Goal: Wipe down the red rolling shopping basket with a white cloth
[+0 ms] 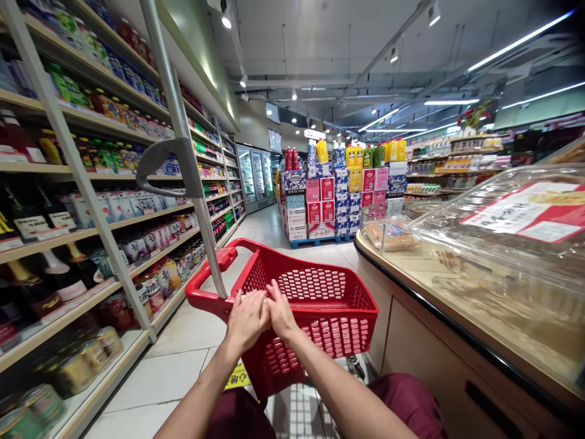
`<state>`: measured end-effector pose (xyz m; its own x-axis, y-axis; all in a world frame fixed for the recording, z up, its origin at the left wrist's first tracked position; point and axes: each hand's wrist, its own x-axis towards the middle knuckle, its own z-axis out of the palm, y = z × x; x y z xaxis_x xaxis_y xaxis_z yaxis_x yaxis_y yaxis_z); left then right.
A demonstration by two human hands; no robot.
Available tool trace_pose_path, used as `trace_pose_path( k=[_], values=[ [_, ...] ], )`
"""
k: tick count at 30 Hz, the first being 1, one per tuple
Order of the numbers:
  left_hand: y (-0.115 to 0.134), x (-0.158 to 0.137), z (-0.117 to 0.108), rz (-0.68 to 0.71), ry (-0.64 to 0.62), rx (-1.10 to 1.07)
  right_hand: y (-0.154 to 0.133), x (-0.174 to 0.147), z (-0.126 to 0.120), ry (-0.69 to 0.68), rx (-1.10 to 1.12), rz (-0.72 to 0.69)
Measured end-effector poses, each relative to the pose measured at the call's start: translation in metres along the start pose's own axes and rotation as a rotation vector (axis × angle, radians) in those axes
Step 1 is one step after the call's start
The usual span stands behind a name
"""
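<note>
**Both hands meet at the near rim of a red basket**

Closest in, two bare forearms reach forward over dark red trousers [411, 399]. The left hand [247, 318] and the right hand [280, 312] sit side by side, touching each other, right at the near edge of the red basket [329, 305]. Fingers on both are curled downward over the rim; whether they clamp the plastic or only rest on it, I cannot tell, since the fingertips are hidden. The basket is tilted, its open mouth facing us, and its mesh walls show nothing inside that I can make out. A grey pole [183, 152] with a curved handle rises steeply from the basket's left side, just beside the left hand. A yellow floor sticker [237, 377] peeks out below the left wrist.

To the left, shelves [91, 225] run down the aisle, stacked with jars, cans and bottles. To the right, a counter [434, 329] with a dark edge carries clear covers [503, 244] over food, blurred.

Farther off, a stack of boxes [333, 201] stands on a blue pallet, with big drink bottles on top. Beyond that, glass-door fridges [256, 177] close off the aisle's left end.
</note>
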<state>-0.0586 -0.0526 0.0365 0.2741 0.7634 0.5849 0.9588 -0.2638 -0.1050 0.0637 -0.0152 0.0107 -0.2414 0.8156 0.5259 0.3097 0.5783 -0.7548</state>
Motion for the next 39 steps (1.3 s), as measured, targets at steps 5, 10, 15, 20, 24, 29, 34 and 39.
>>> trace_pose_path(
  k=[5, 10, 15, 20, 24, 29, 34, 39],
  values=[
    [0.014, -0.003, 0.011, -0.118, 0.066, 0.179, 0.069, -0.036, -0.063, 0.303, -0.167, 0.078],
    [0.079, 0.008, 0.062, 0.075, 0.007, 0.080, 0.106, -0.064, -0.105, 0.285, -0.398, 0.101],
    [0.059, 0.002, 0.063, 0.110, 0.031, 0.081, 0.130, -0.073, -0.135, 0.324, -0.538, 0.119],
    [0.013, -0.013, 0.038, -0.059, 0.148, 0.177, 0.159, -0.098, -0.162, 0.453, -0.613, 0.222],
    [0.050, -0.005, 0.057, 0.032, 0.086, 0.130, 0.140, -0.093, -0.138, 0.354, -0.629, 0.073],
    [0.026, -0.009, 0.049, 0.045, 0.222, 0.142, 0.119, -0.075, -0.121, 0.352, -0.596, 0.007],
    [0.019, -0.015, 0.046, 0.002, 0.321, 0.159, 0.118, -0.079, -0.115, 0.365, -0.587, 0.041],
    [0.036, -0.010, 0.055, 0.092, 0.252, 0.125, 0.103, -0.071, -0.102, 0.282, -0.581, -0.044]
  ],
)
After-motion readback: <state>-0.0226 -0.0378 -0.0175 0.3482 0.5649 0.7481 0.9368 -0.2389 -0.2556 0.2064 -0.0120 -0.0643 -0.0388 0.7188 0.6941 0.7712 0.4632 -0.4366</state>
